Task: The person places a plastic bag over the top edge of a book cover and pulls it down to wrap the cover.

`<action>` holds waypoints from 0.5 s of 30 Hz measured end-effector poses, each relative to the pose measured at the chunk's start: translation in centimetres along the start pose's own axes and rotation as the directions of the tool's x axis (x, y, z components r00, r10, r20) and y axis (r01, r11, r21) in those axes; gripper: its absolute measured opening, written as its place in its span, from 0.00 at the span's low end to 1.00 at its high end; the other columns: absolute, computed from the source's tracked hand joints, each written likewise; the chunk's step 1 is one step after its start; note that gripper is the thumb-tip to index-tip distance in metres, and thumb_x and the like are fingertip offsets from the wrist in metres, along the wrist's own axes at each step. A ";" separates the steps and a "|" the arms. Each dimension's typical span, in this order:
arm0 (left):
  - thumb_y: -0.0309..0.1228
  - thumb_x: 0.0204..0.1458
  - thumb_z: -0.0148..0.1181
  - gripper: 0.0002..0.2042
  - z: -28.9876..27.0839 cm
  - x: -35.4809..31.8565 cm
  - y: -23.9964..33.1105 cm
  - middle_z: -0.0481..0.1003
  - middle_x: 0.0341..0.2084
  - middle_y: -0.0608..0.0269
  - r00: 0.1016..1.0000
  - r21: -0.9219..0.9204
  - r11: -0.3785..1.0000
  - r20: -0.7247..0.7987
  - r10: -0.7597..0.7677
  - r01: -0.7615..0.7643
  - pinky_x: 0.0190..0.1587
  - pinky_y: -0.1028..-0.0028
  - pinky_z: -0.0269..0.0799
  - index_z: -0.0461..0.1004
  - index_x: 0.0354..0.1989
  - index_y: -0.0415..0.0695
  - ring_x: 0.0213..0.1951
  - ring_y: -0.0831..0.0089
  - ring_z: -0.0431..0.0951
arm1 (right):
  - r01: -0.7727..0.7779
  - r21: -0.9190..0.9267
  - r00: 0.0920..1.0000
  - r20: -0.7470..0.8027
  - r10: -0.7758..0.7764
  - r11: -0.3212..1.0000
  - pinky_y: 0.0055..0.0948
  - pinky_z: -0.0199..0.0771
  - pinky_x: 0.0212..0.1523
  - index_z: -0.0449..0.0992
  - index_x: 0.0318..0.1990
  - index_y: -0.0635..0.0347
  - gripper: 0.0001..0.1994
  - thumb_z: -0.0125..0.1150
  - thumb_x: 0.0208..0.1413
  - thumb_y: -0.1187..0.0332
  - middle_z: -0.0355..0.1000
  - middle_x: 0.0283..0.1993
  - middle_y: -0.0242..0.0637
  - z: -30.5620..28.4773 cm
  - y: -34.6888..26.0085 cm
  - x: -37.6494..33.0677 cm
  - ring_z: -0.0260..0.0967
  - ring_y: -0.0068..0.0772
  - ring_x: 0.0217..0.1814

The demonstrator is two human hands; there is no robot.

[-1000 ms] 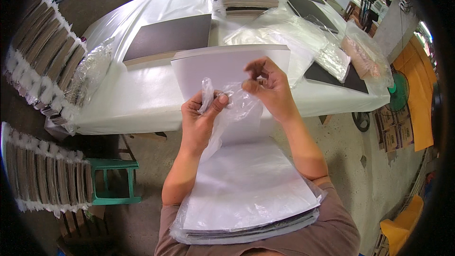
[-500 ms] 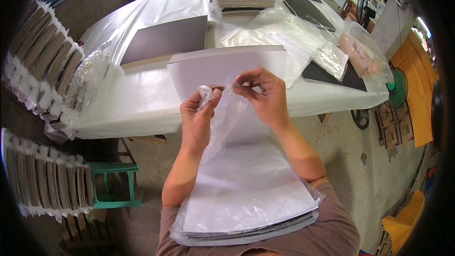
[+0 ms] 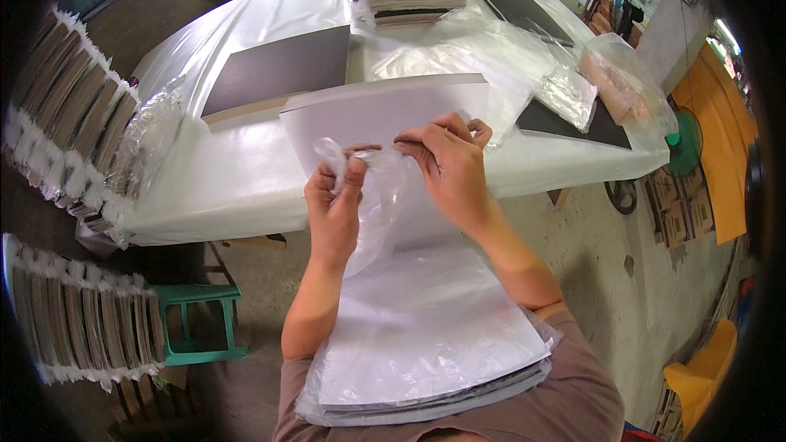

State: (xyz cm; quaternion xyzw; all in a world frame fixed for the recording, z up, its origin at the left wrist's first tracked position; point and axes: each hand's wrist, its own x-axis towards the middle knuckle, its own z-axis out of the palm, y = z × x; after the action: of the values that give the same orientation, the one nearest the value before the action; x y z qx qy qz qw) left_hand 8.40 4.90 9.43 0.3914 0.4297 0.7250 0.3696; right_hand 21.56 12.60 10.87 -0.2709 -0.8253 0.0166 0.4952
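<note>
Both hands are raised in front of me, pinching a thin clear plastic bag (image 3: 383, 196). My left hand (image 3: 334, 200) closes thumb and fingers on a crumpled part of its film. Close by on the right, my right hand (image 3: 449, 164) pinches another part between thumb and forefinger, its other fingers loosely curled. Behind the hands, a thick white block of sheets (image 3: 458, 102) leans upright at the near table edge. Below them, against my body, lies a stack of white sheets in clear plastic wrap (image 3: 434, 327), with dark layers at its near edge.
The table (image 3: 237, 205) has a pale plastic cover. On it lie a dark board (image 3: 278, 69), a wrapped stack (image 3: 417, 2), loose clear bags (image 3: 483, 49) and a bag with pinkish contents (image 3: 618, 78). Wrapped stacks (image 3: 90, 315) rest on a green stool (image 3: 201, 295) at left.
The plastic between my hands has spread wider and shifted. My right hand's fingers have fanned out slightly more. The whole view has moved a little.
</note>
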 end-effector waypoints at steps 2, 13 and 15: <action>0.33 0.52 0.49 0.07 0.2 -0.1 0.1 0.72 0.28 0.64 0.999 -0.282 0.959 0.037 -0.029 0.038 0.24 0.87 0.59 0.68 0.32 0.43 0.24 0.86 0.66 | -0.014 0.009 0.999 0.036 0.014 1.000 0.34 0.48 0.41 0.69 0.29 0.54 0.05 0.58 0.44 0.68 0.68 0.29 0.25 0.1 0.5 -0.1 0.61 0.26 0.36; 0.35 0.52 0.47 0.08 0.1 -0.3 0.6 0.72 0.30 0.61 0.983 -0.448 0.875 0.080 -0.168 0.186 0.18 0.87 0.58 0.64 0.34 0.45 0.20 0.87 0.64 | -0.297 0.717 0.952 0.273 0.138 0.631 0.27 0.60 0.42 0.65 0.31 0.60 0.11 0.46 0.54 0.61 0.65 0.34 0.36 0.1 0.2 0.4 0.63 0.24 0.37; 0.37 0.52 0.47 0.11 -1.2 -0.2 0.0 0.71 0.30 0.61 0.945 -0.634 0.705 0.271 -0.184 0.319 0.21 0.85 0.62 0.63 0.37 0.43 0.21 0.84 0.66 | -0.583 0.811 0.783 0.578 0.229 -0.053 0.23 0.62 0.33 0.65 0.30 0.59 0.11 0.44 0.55 0.60 0.61 0.21 0.30 -0.6 -0.3 0.5 0.59 0.19 0.22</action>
State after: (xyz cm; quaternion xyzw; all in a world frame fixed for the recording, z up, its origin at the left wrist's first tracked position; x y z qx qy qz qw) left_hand 7.43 4.33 8.98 0.2359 0.1532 0.7329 0.6195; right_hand 21.76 12.43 11.72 -0.1017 -0.5309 0.7414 0.3977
